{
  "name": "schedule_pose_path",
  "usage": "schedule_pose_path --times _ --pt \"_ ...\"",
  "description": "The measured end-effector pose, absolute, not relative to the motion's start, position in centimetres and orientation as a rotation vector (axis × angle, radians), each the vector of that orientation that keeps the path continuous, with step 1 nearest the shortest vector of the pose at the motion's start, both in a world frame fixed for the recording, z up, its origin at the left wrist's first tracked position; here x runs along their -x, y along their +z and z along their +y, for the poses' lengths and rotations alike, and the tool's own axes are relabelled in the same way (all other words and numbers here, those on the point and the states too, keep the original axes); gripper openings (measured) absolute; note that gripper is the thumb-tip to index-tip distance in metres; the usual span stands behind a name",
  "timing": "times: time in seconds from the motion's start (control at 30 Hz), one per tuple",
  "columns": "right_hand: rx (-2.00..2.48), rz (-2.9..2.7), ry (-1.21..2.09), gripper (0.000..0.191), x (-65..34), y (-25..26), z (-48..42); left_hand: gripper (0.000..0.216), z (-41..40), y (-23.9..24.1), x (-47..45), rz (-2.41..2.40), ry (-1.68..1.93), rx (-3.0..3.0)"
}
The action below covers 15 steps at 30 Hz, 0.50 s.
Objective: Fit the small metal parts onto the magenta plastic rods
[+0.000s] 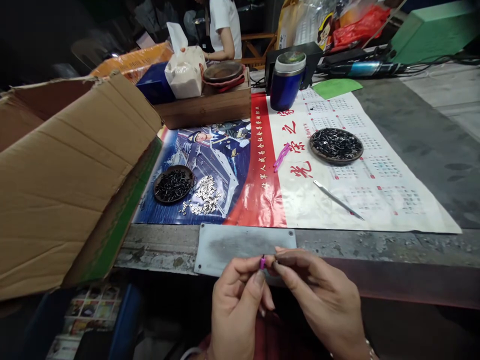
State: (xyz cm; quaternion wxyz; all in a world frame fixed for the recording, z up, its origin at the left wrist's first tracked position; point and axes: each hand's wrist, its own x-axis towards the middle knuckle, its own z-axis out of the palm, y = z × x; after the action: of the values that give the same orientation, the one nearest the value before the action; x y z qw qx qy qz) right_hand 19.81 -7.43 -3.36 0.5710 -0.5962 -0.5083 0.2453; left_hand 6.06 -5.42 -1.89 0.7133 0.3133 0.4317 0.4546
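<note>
Above the near edge of the grey plate (240, 241), a small purple piece (262, 263) with a dark tip is pinched between the thumb and forefinger of the left hand (237, 302). The right hand (330, 292) is just beside it, thumb and forefinger brought close together; at this size I cannot tell whether they grip anything or touch the piece. The likeliest trouble is a drop: the piece is tiny, so only a little of it can sit under the fingertips, and an uneven squeeze or a nudge from the right hand could twist it out. Because the hands are so near the front of the workbench (159, 247), it might well fall into the dark below rather than onto the plate. A sweeping wrist could also scatter the loose silver rings (206, 195) on the poster (258, 212), though they lie well apart from the hands. The piece's long axis runs close to upright in the view, its dark tip uppermost, pointing away from the person, and its lower end meeting the left thumb.
</note>
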Motion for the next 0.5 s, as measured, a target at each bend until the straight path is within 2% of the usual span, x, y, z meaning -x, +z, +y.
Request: schedule_pose_path --times 0.13,0.5 --pt "1.416 -1.084 0.577 0.005 -19.1 -3.8 -7.5 0.011 -5.3 -1.8 -6.6 0.936 1.029 -0.663" --pt "1.436 -1.289 0.268 0.007 -18.3 -3.3 -7.5 0.005 -5.5 -1.9 -7.0 0.861 1.031 -0.567"
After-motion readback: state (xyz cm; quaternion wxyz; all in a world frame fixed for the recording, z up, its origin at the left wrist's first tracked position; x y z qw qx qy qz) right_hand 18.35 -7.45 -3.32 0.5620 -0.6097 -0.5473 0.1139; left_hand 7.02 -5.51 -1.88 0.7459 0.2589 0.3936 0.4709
